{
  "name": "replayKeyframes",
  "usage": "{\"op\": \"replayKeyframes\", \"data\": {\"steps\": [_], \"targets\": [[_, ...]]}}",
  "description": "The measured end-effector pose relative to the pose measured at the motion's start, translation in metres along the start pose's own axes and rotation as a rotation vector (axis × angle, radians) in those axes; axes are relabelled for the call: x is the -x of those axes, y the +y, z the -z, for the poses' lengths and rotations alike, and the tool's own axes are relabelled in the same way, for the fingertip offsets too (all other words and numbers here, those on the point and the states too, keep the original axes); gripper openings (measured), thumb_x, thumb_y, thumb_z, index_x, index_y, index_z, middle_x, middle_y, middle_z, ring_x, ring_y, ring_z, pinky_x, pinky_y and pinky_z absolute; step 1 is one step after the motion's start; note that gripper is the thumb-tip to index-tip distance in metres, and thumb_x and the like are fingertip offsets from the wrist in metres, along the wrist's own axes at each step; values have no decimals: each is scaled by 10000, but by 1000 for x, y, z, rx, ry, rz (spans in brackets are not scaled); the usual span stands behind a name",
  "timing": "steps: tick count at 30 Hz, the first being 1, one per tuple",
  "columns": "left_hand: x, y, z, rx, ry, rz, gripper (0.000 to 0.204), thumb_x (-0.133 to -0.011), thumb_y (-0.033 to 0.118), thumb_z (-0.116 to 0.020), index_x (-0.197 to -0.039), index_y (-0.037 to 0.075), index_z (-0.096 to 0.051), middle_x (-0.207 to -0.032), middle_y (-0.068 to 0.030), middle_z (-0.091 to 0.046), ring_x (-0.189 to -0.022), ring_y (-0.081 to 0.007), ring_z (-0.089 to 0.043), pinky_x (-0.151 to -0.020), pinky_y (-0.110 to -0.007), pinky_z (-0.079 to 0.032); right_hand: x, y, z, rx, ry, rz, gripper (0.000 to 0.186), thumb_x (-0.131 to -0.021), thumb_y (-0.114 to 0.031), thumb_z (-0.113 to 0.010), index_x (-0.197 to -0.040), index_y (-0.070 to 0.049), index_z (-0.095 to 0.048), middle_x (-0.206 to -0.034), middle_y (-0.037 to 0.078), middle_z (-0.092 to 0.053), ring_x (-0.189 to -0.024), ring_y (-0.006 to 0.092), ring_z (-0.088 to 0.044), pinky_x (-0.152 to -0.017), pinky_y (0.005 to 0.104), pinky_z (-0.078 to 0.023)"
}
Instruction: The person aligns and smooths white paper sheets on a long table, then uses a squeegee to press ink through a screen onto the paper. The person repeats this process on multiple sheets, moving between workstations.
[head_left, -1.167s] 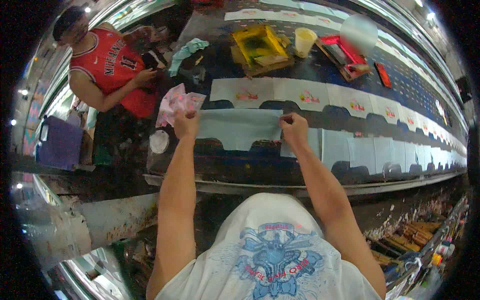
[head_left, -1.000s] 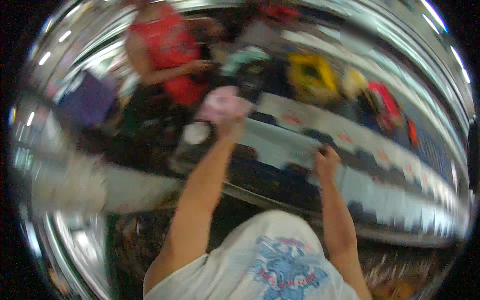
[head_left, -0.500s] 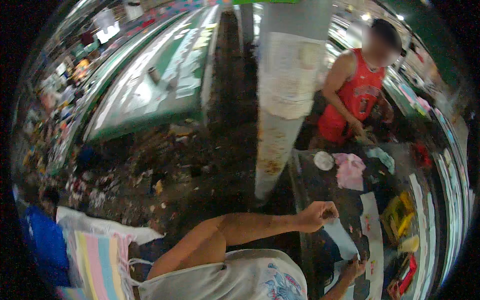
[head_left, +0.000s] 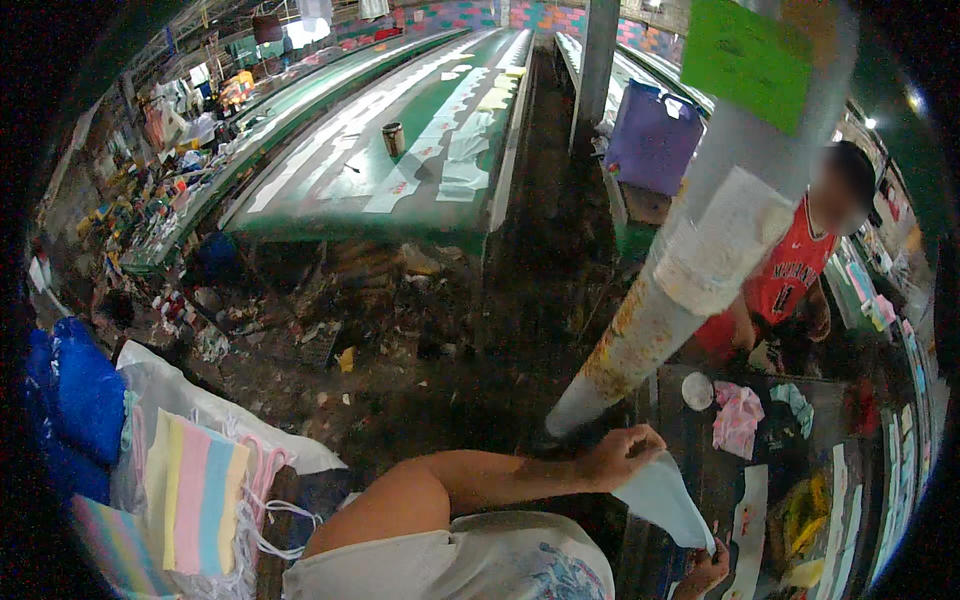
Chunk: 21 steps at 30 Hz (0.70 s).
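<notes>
A pale blue piece of cloth (head_left: 662,500) is stretched slantwise between my two hands, over the near edge of a dark table. My left hand (head_left: 622,458) is closed on its upper left end, the arm reaching across from the left. Lower down, my right hand (head_left: 706,568) pinches the opposite corner; its wrist leaves the picture at the bottom. On the table beyond lie a crumpled pink cloth (head_left: 737,418), a crumpled mint cloth (head_left: 794,408) and a round white lid-like disc (head_left: 698,391). Just right of my right hand lies a long whitish cloth piece (head_left: 748,520).
A rusty white post (head_left: 680,270) leans across the view, with a person in a red jersey (head_left: 785,285) behind it. Long green tables (head_left: 400,222) with cloth pieces and a can (head_left: 394,138) run off ahead. At left hang striped cloths (head_left: 200,500); scraps litter the floor.
My view has swung left, so the post, tables and person appear further right. Both hands still hold the pale blue cloth, which now looks broader and more spread out.
</notes>
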<state>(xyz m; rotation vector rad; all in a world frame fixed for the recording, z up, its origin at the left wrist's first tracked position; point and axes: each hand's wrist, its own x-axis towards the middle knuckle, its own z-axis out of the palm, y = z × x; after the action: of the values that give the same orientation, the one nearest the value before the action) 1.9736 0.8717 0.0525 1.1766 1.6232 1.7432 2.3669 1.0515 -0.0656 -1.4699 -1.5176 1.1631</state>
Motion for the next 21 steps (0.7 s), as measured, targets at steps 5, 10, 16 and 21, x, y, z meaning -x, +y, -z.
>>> {"op": "replayKeyframes", "data": {"steps": [5, 10, 16, 21], "targets": [[-23, -38, -2, 88, -98, -109, 199, -1071, 217, -687, -1161, 40, -678, -999, -118, -721, -908, -203, -701, -831, -385, -558, -6, 5, 19, -220, 150, -327, 417, -1115, -261, -567, -1449, -30, -662, -1436, 222, -678, -1230, 366, -690, -1066, 554, -533], [-38, -76, -23, 159, -216, -8, 394, -1063, 162, -652, -1437, 51, -594, -1066, -146, -722, -922, -224, -704, -789, -376, -572, 23, -12, 14, 561, 287, 344, 366, -1074, -311, -626, -1261, -26, -760, -1239, 192, -750, -1116, 339, -713, -985, 489, -564], [-37, -74, -23, 412, -537, 301, 748, -1017, 108, -664, -1681, 48, -325, -1431, -242, -626, -987, -224, -709, -821, -373, -591, 16, 118, 94, 678, 566, 186, 437, -965, -464, -773, -1047, -39, -834, -954, 177, -783, -886, 340, -727, -841, 499, -596], [-20, -60, 19, 182, -656, 201, 702, -933, 95, -729, -1579, 14, -468, -1389, -233, -625, -980, -256, -717, -876, -381, -593, 36, 143, 92, 595, 557, 586, 476, -911, -482, -857, -1111, -51, -850, -1009, 191, -806, -932, 341, -749, -874, 512, -615]]}}
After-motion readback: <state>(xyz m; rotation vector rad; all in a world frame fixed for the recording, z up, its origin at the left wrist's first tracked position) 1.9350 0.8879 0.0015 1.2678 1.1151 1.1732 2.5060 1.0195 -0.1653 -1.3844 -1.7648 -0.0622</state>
